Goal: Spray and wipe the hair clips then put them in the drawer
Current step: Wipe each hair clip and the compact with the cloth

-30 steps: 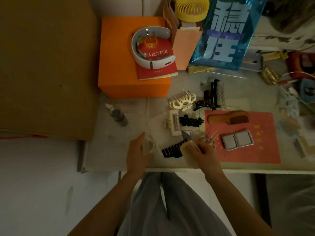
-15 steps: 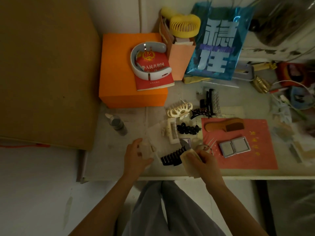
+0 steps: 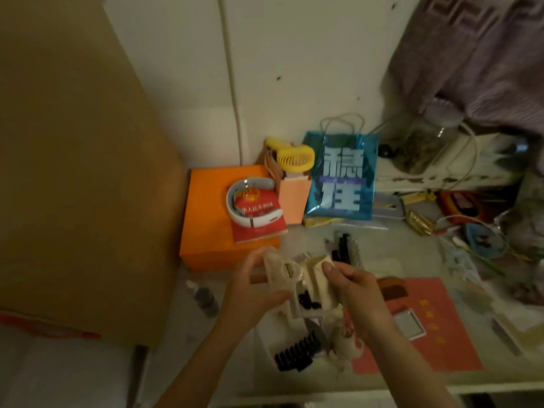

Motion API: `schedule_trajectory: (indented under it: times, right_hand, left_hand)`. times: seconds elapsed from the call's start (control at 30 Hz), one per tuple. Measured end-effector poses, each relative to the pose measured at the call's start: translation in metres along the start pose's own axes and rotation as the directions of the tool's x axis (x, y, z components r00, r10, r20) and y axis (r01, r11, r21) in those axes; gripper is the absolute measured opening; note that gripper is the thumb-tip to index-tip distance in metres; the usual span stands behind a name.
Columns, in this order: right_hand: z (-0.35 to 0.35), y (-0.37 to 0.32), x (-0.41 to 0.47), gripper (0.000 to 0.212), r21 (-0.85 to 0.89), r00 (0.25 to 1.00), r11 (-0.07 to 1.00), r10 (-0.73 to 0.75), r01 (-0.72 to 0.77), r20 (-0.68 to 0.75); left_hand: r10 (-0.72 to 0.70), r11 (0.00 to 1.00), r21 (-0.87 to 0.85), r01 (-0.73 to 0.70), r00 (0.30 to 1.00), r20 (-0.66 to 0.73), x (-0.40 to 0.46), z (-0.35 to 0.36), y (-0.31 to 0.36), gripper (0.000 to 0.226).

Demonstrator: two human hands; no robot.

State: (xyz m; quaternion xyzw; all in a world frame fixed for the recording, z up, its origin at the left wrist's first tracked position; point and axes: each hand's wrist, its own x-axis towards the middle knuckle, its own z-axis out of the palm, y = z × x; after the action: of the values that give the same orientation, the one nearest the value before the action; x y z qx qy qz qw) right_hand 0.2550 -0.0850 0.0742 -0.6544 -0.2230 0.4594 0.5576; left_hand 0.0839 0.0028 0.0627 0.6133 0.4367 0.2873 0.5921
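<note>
Holding a pale clear hair clip point(image 3: 281, 273) above the desk point(image 3: 182, 334), the left hand point(image 3: 253, 293) grips it with thumb and fingers curled around its left side. Right hand point(image 3: 351, 285): thumb and fingers pinch a folded cream cloth point(image 3: 322, 285) against the clip's right side.

Items on the desk:
- 1 black comb-toothed clip point(image 3: 297, 350), at 6 o'clock from the hands, near the front edge.
- 1 black beaded clip point(image 3: 307, 300), partly hidden behind the held clip.
- 1 white flat clip point(image 3: 294, 307), just beside the beaded one, mostly covered.
- More black clips point(image 3: 343, 250) at 12 o'clock from the right hand; count unclear.
- 1 small dark spray bottle point(image 3: 203, 298), lying at 9 o'clock from the left hand.
- 1 pink mat point(image 3: 435, 313) at 3 o'clock, carrying 1 brown wooden comb point(image 3: 393, 287) and 1 silver mirror point(image 3: 409, 323).
- 1 orange box point(image 3: 206, 219) at 11 o'clock, with 1 red booklet point(image 3: 259, 219) and 1 white curved band point(image 3: 253, 203) on top.
- 1 yellow hand fan point(image 3: 294, 159) standing in a peach paper bag point(image 3: 294, 198).
- 1 blue gift bag point(image 3: 341, 178) against the wall.
- 1 brown board point(image 3: 73, 172) at the left.
</note>
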Motion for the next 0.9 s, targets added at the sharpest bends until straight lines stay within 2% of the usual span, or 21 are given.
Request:
schedule_trajectory:
  times: [0.1,0.23,0.47,0.63,0.73,0.8,0.9]
  right_hand:
    - [-0.003,-0.035,0.004,0.032,0.086,0.996,0.993,-0.088,0.085,0.029]
    - [-0.001,-0.078,0.0,0.028,0.16,0.98,0.972,-0.184,0.17,0.077]
    - [0.008,-0.122,-0.012,0.027,0.133,0.939,0.938,-0.333,0.321,0.08]
    - [0.008,-0.145,-0.02,0.025,0.124,0.913,0.911,-0.404,0.394,0.064]
    - [0.008,-0.157,-0.024,0.01,0.124,0.888,0.883,-0.46,0.453,0.031]
    - [0.009,-0.165,-0.025,0.01,0.134,0.873,0.865,-0.487,0.484,-0.009]
    - [0.011,-0.176,-0.028,0.009,0.155,0.856,0.842,-0.513,0.517,-0.067]
  left_hand:
    - [0.098,0.995,0.032,-0.099,0.995,0.035,0.009,0.002,0.033,0.073]
    - [0.198,0.979,0.049,-0.2,0.979,0.051,0.018,0.005,0.077,0.081]
    - [0.406,0.909,0.07,-0.41,0.912,0.062,0.017,0.009,0.132,0.082]
    - [0.457,0.88,0.111,-0.463,0.886,0.07,0.014,0.011,0.158,0.088]
    - [0.471,0.87,0.127,-0.477,0.879,0.073,0.011,0.012,0.175,0.089]
    - [0.48,0.864,0.135,-0.485,0.874,0.07,0.006,0.012,0.186,0.085]
    - [0.488,0.862,0.147,-0.485,0.873,0.014,-0.002,0.013,0.203,0.063]
